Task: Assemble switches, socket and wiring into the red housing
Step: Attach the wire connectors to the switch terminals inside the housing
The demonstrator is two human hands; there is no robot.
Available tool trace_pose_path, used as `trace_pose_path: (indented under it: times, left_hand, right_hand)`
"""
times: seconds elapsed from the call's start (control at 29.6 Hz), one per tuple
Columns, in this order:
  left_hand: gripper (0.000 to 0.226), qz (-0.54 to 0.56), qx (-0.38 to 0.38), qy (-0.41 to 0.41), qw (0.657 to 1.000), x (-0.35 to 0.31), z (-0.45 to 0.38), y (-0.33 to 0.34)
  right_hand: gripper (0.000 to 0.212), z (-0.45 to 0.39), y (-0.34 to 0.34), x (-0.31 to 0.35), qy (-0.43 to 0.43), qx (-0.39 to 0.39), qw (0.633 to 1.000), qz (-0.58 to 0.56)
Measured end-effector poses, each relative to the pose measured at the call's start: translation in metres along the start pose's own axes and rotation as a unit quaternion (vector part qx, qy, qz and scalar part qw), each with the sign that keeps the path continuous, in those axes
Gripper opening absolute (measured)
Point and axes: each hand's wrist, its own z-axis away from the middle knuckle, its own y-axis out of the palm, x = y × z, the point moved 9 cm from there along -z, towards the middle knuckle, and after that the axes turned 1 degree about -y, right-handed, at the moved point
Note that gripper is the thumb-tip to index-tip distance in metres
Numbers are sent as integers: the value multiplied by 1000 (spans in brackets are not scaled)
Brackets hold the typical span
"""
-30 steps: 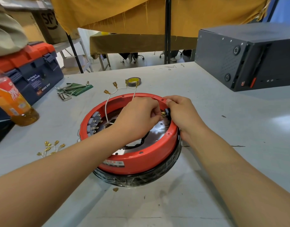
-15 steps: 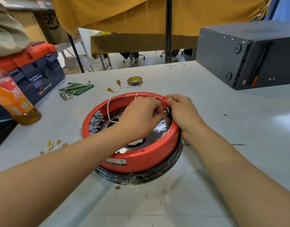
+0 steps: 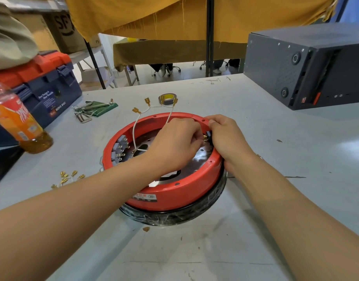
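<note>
Staying put, left hand [image 3: 175, 145] grip pinching brass terminal [image 3: 205, 137], right hand [image 3: 227, 138] clasping red housing [image 3: 174, 191] rim.

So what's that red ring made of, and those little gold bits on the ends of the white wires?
The red housing looks like moulded plastic, though painted metal is possible: even colour, soft sheen, smooth rounded rim with moulded holes. The gold terminals on the white wires look like brass or brass-plated metal: yellow, shiny, thin folded shapes. The wire covering seems a matte white insulation; its exact material can't be told.
</note>
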Motion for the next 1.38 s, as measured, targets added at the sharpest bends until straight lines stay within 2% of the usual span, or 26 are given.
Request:
trace_pose_path:
  times: [0.47,0.81,1.38]
  left_hand:
    - [9,49,-3,-30,998,10,3,-5]
    - [10,-6,-3,49,999,-2,2,-3]
    - [9,-33,-11,65,997,-4,1,-1]
  right_hand:
    - [30,0,-4,4,-13,18,1000,20]
    - [31,1,-3,7,-21,18,999,28]
    - [30,2,-2,6,-15,13,1000,14]
